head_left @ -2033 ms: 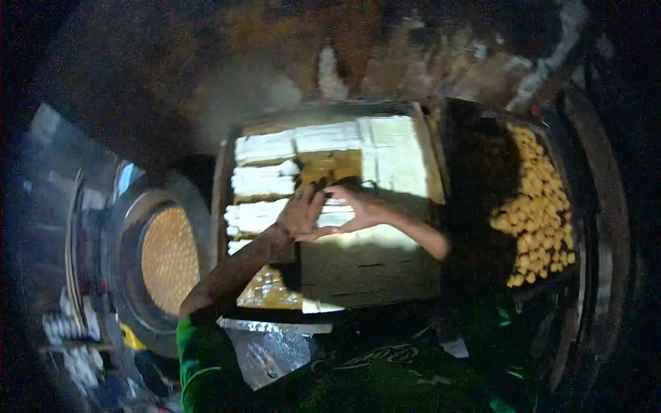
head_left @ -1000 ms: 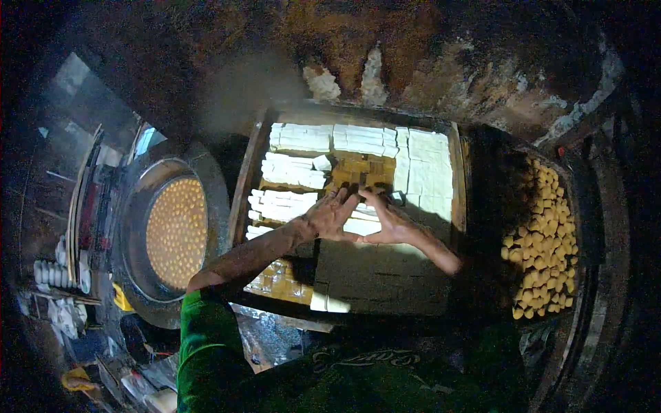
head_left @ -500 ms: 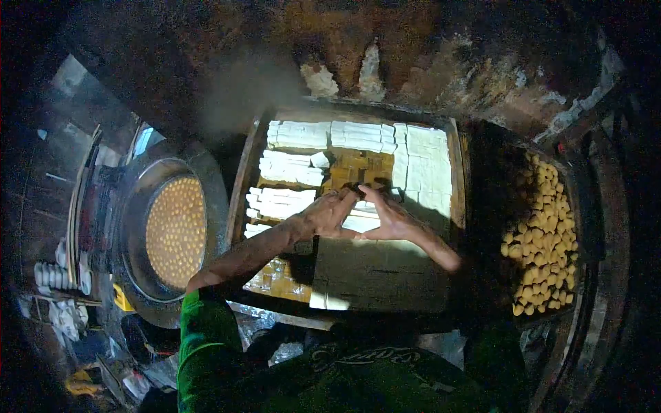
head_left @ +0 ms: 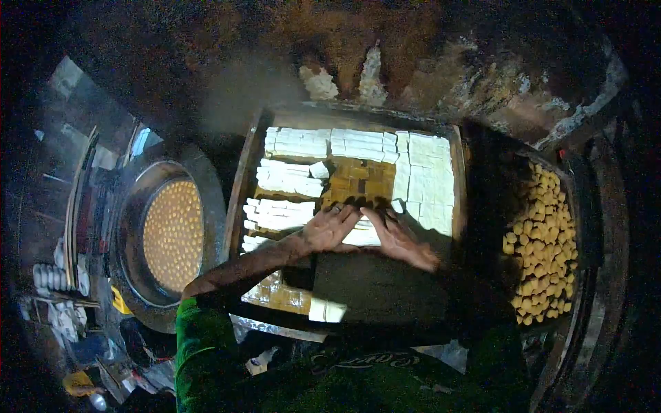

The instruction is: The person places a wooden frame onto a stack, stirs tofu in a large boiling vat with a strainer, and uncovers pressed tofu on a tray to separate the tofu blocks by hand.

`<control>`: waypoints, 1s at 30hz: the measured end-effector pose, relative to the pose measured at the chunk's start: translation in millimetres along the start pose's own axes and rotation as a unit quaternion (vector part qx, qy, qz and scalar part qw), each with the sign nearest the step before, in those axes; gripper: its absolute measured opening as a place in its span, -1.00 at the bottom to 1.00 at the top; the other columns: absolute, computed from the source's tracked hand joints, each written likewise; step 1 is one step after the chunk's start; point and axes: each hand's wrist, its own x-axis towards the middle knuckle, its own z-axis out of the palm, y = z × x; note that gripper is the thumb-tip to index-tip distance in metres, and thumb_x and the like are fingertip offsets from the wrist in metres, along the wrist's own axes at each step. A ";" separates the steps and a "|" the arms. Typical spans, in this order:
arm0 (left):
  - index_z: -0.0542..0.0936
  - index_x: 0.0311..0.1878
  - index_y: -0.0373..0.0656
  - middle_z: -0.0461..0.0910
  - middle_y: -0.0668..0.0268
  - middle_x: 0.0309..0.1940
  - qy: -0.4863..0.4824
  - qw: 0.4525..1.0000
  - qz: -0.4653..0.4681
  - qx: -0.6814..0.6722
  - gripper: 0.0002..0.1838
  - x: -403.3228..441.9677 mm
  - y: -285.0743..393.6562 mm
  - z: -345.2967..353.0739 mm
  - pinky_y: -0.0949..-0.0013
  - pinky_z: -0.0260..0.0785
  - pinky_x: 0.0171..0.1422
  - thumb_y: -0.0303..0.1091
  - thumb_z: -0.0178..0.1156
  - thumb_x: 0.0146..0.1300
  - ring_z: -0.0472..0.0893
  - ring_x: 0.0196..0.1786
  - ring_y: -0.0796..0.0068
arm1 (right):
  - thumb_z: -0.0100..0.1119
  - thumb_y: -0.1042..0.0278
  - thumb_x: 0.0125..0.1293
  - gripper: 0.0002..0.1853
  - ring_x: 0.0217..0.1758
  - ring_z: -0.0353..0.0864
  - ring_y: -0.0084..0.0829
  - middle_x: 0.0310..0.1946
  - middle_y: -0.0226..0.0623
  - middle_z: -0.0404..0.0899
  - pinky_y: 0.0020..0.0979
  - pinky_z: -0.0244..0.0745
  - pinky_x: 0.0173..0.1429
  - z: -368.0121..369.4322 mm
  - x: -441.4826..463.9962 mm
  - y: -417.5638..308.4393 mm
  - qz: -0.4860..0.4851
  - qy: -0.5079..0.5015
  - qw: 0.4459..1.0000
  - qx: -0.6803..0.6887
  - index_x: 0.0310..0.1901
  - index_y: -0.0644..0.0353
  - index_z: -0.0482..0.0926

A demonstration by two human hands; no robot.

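Note:
A wooden tray (head_left: 459, 186) with a woven base (head_left: 358, 176) holds rows of white blocks (head_left: 296, 143) and a larger cut white slab (head_left: 428, 179). My left hand (head_left: 332, 227) and my right hand (head_left: 394, 237) are over the middle of the tray, thumbs and fingertips close together. Between them shows a strip of white blocks (head_left: 362, 237), and both hands are around it. Their fingers curl at its far edge, in shadow. Shade covers the near part of the slab.
Left of the tray stands a round pan (head_left: 131, 241) with small yellow pieces (head_left: 173, 237) in liquid. On the right, a dark container holds a heap of yellow pieces (head_left: 547, 241). A stained wall (head_left: 372, 76) rises behind. Clutter lies at the lower left.
Both hands have moved slightly toward my body with the strip of white blocks between them, and more of the woven base shows beyond them. The view has also shifted a little.

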 end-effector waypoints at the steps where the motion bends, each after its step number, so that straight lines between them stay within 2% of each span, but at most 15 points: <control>1: 0.26 0.30 -0.28 0.44 -0.02 0.03 0.001 1.000 0.000 0.001 -0.10 5.9 -3.3 -6.4 0.08 0.44 0.04 0.14 0.29 0.03 0.52 0.04 0.01 | 0.33 0.19 0.16 -0.17 0.30 0.28 0.08 0.21 0.15 0.34 -0.02 0.22 0.35 -1.2 5.9 2.4 0.000 0.000 1.000 -0.001 0.40 0.16 0.10; 3: 0.26 0.29 -0.30 0.51 -0.11 -0.04 -0.138 0.977 -0.058 -0.153 -0.09 19.6 -9.8 -21.9 0.06 0.52 0.01 0.14 0.34 0.03 0.60 -0.03 -0.04 | 0.51 0.04 -0.04 0.08 0.31 0.30 0.04 0.24 0.15 0.30 0.01 0.29 0.35 -8.6 19.3 2.6 0.081 -0.078 0.969 0.218 0.42 0.15 0.01; 5: 0.28 0.24 -0.34 0.55 -0.18 -0.06 -0.129 0.967 -0.038 -0.214 -0.10 27.5 -33.8 -1.6 0.08 0.53 0.10 0.15 0.37 0.03 0.62 -0.02 -0.06 | 0.55 0.06 -0.06 0.17 0.34 0.28 0.03 0.24 0.20 0.28 0.08 0.26 0.38 -15.9 28.3 7.5 0.025 -0.042 0.957 0.286 0.44 0.11 -0.12; 8: 0.31 0.21 -0.38 0.53 -0.16 0.02 -0.069 0.954 0.000 -0.290 -0.10 42.5 -43.6 -32.4 0.07 0.52 0.16 0.16 0.39 0.03 0.61 0.02 -0.02 | 0.57 0.21 -0.12 0.24 0.34 0.29 -0.06 0.27 0.15 0.25 -0.15 0.26 0.37 -83.2 50.7 1.2 0.082 -0.181 0.912 0.359 0.44 0.20 -0.22; 9: 0.29 0.24 -0.37 0.53 -0.16 0.03 -0.161 0.938 -0.080 -0.296 -0.10 54.6 -42.5 -63.9 0.03 0.50 0.19 0.15 0.36 0.06 0.60 0.03 -0.06 | 0.57 0.17 -0.13 0.21 0.36 0.27 -0.05 0.27 0.16 0.24 -0.16 0.22 0.40 -90.5 59.8 8.1 0.048 -0.144 0.922 0.357 0.43 0.21 -0.16; 11: 0.35 0.21 -0.29 0.43 -0.16 0.12 -0.132 0.939 -0.139 -0.285 -0.10 71.5 -49.0 -89.7 0.09 0.38 0.26 0.14 0.44 -0.06 0.51 0.16 0.01 | 0.55 0.10 -0.11 0.19 0.36 0.26 -0.04 0.30 0.13 0.22 -0.17 0.20 0.42 -101.2 72.2 16.9 0.016 -0.047 0.960 0.277 0.43 0.24 -0.11; 12: 0.31 0.23 -0.29 0.43 -0.17 0.11 -0.025 0.974 -0.060 -0.219 -0.08 75.5 -59.9 -82.7 0.06 0.38 0.24 0.16 0.42 -0.06 0.50 0.15 -0.06 | 0.51 0.04 -0.07 0.16 0.38 0.23 -0.05 0.32 0.12 0.20 -0.19 0.16 0.45 -89.6 84.2 26.1 -0.054 0.049 0.966 0.249 0.43 0.24 -0.08; 15: 0.21 0.29 -0.33 0.36 -0.15 0.16 -0.010 1.000 0.002 0.007 -0.06 80.0 -88.2 -27.2 0.02 0.31 0.27 0.22 0.28 0.06 0.37 0.25 -0.17 | 0.38 -0.08 0.06 0.08 0.41 0.17 0.07 0.33 0.19 0.16 -0.17 0.12 0.46 -78.9 90.3 41.8 0.045 -0.043 0.983 0.174 0.44 0.24 -0.09; 16: 0.21 0.28 -0.35 0.34 -0.13 0.16 0.023 0.999 0.004 0.042 -0.06 76.6 -90.1 -1.3 -0.02 0.27 0.28 0.26 0.22 0.09 0.35 0.25 -0.15 | 0.35 -0.14 0.06 0.08 0.36 0.22 0.14 0.30 0.24 0.20 -0.14 0.17 0.43 -67.7 89.7 52.1 -0.029 0.015 0.999 -0.036 0.43 0.25 -0.07; 17: 0.22 0.28 -0.38 0.32 -0.12 0.16 0.056 0.995 0.004 0.077 -0.06 74.4 -83.6 3.7 -0.06 0.22 0.29 0.29 0.16 0.11 0.33 0.25 -0.14 | 0.35 -0.16 0.05 0.09 0.34 0.24 0.16 0.28 0.29 0.20 -0.11 0.18 0.42 -73.7 84.3 50.0 -0.062 0.024 0.996 -0.061 0.42 0.29 -0.06; 18: 0.19 0.30 -0.41 0.29 -0.11 0.18 -0.004 0.998 -0.019 0.058 -0.02 76.2 -80.0 -2.2 -0.14 0.15 0.32 0.33 0.09 0.11 0.33 0.24 -0.10 | 0.36 -0.17 0.02 0.10 0.35 0.23 0.16 0.29 0.29 0.19 -0.10 0.19 0.41 -62.5 84.9 56.4 -0.038 0.033 0.998 -0.033 0.41 0.32 -0.03; 21: 0.17 0.31 -0.44 0.27 -0.13 0.20 0.031 0.991 0.018 0.131 0.00 69.6 -108.1 38.7 -0.10 0.13 0.34 0.32 0.08 0.10 0.32 0.24 -0.07 | 0.38 -0.21 -0.02 0.11 0.33 0.24 0.14 0.27 0.24 0.22 -0.06 0.19 0.39 -64.9 90.6 49.3 0.030 0.006 0.999 0.037 0.38 0.36 0.04; 23: 0.20 0.27 -0.45 0.26 -0.12 0.17 0.079 0.989 0.029 0.121 -0.06 64.1 -105.7 42.7 -0.06 0.16 0.32 0.28 0.08 0.13 0.30 0.24 -0.09 | 0.38 -0.25 -0.05 0.12 0.31 0.25 0.14 0.26 0.19 0.26 -0.02 0.18 0.37 -57.5 89.9 45.0 0.077 -0.030 0.994 0.077 0.36 0.38 0.08; 29: 0.24 0.18 -0.48 0.31 -0.13 0.04 -0.071 0.997 0.028 0.000 -0.09 72.4 -105.9 -10.8 0.04 0.21 0.27 0.23 0.16 0.10 0.34 0.13 -0.12 | 0.47 -0.18 -0.16 0.01 0.22 0.23 -0.03 0.13 0.01 0.32 -0.07 0.19 0.27 -34.0 103.2 43.8 0.059 0.042 0.997 -0.034 0.24 0.29 0.25; 30: 0.26 0.16 -0.48 0.33 -0.12 0.03 -0.077 0.996 0.026 -0.026 -0.15 72.3 -107.3 -8.2 0.02 0.21 0.29 0.11 0.26 0.06 0.34 0.16 -0.11 | 0.47 -0.18 -0.16 0.01 0.22 0.23 -0.03 0.13 0.01 0.32 -0.07 0.19 0.27 -35.6 105.5 39.9 0.059 0.042 0.997 -0.033 0.24 0.29 0.25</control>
